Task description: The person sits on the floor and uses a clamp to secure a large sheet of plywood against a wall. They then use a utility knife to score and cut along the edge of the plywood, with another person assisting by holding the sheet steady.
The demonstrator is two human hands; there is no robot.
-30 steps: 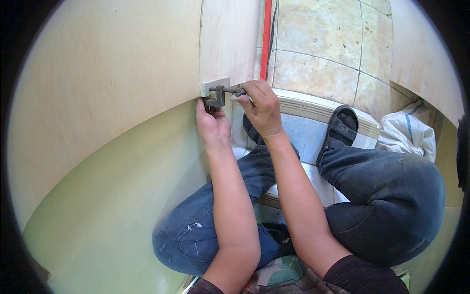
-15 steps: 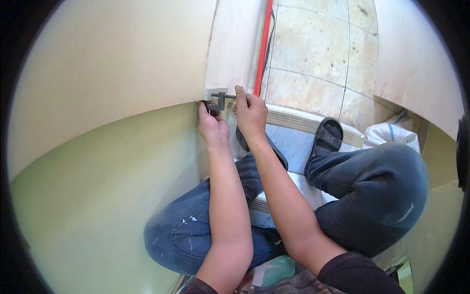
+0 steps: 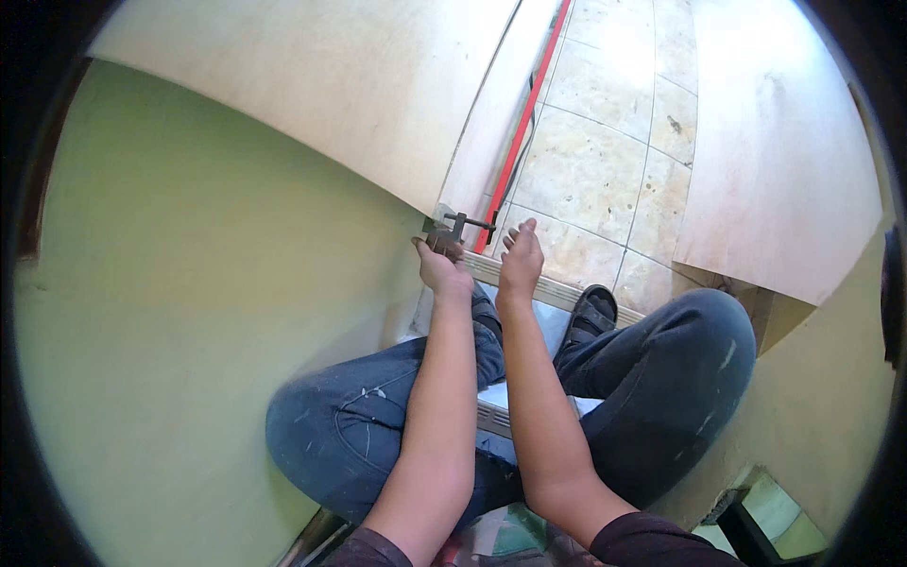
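A dark metal G-clamp (image 3: 459, 227) sits at the lower corner of the wooden panel's edge, its screw pointing right and ending in a crossbar handle. My left hand (image 3: 448, 272) is closed around the clamp's lower part from below. Shade hides some of its fingers and whatever lies between them and the clamp. To the right of the handle is my right hand (image 3: 521, 265), apart from it, with loosely bent fingers and nothing in them. The pale wooden panel (image 3: 312, 85) reaches from the clamp up and left. A narrow board (image 3: 468, 180) runs along its edge.
A red straight bar (image 3: 525, 123) and a dark cable lie beside the board on the tiled floor (image 3: 586, 180). Another pale panel (image 3: 784, 142) stands at right. A green wall (image 3: 189, 283) is on my left. My bent knees flank my forearms.
My right hand has let go of the clamp's handle and moved off to the right. My left hand stays at the clamp. The whole view has shifted and turned.
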